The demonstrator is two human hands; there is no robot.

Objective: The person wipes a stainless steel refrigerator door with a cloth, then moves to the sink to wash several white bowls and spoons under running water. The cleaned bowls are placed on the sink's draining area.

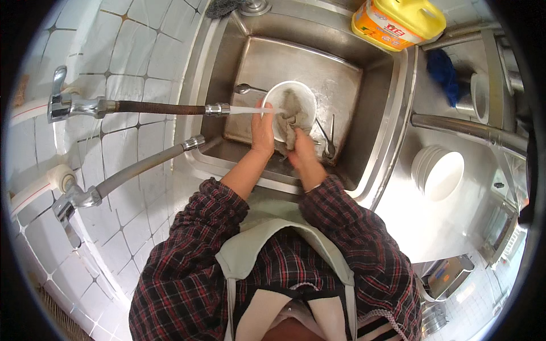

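My left hand point(262, 131) grips the left side of a white bowl point(308, 96), held tilted inside a stainless steel sink point(298, 53). Bunched in my right hand point(303, 148) is a wet greyish cloth point(291, 123), which lies partly in the bowl. Water from the upper hose tap point(217, 109) runs past my left hand into the bowl. A metal spoon point(243, 88) rests on the sink floor left of the bowl, its handle end hidden. More spoons point(329, 149) lie right of my right hand.
A second hose tap point(194, 143) points over the sink's left rim. On the right counter stand stacked white bowls point(439, 174). A yellow detergent jug point(399, 23) is at the back right, near a blue cloth point(443, 76). A dark scouring pad point(222, 7) sits at the back left.
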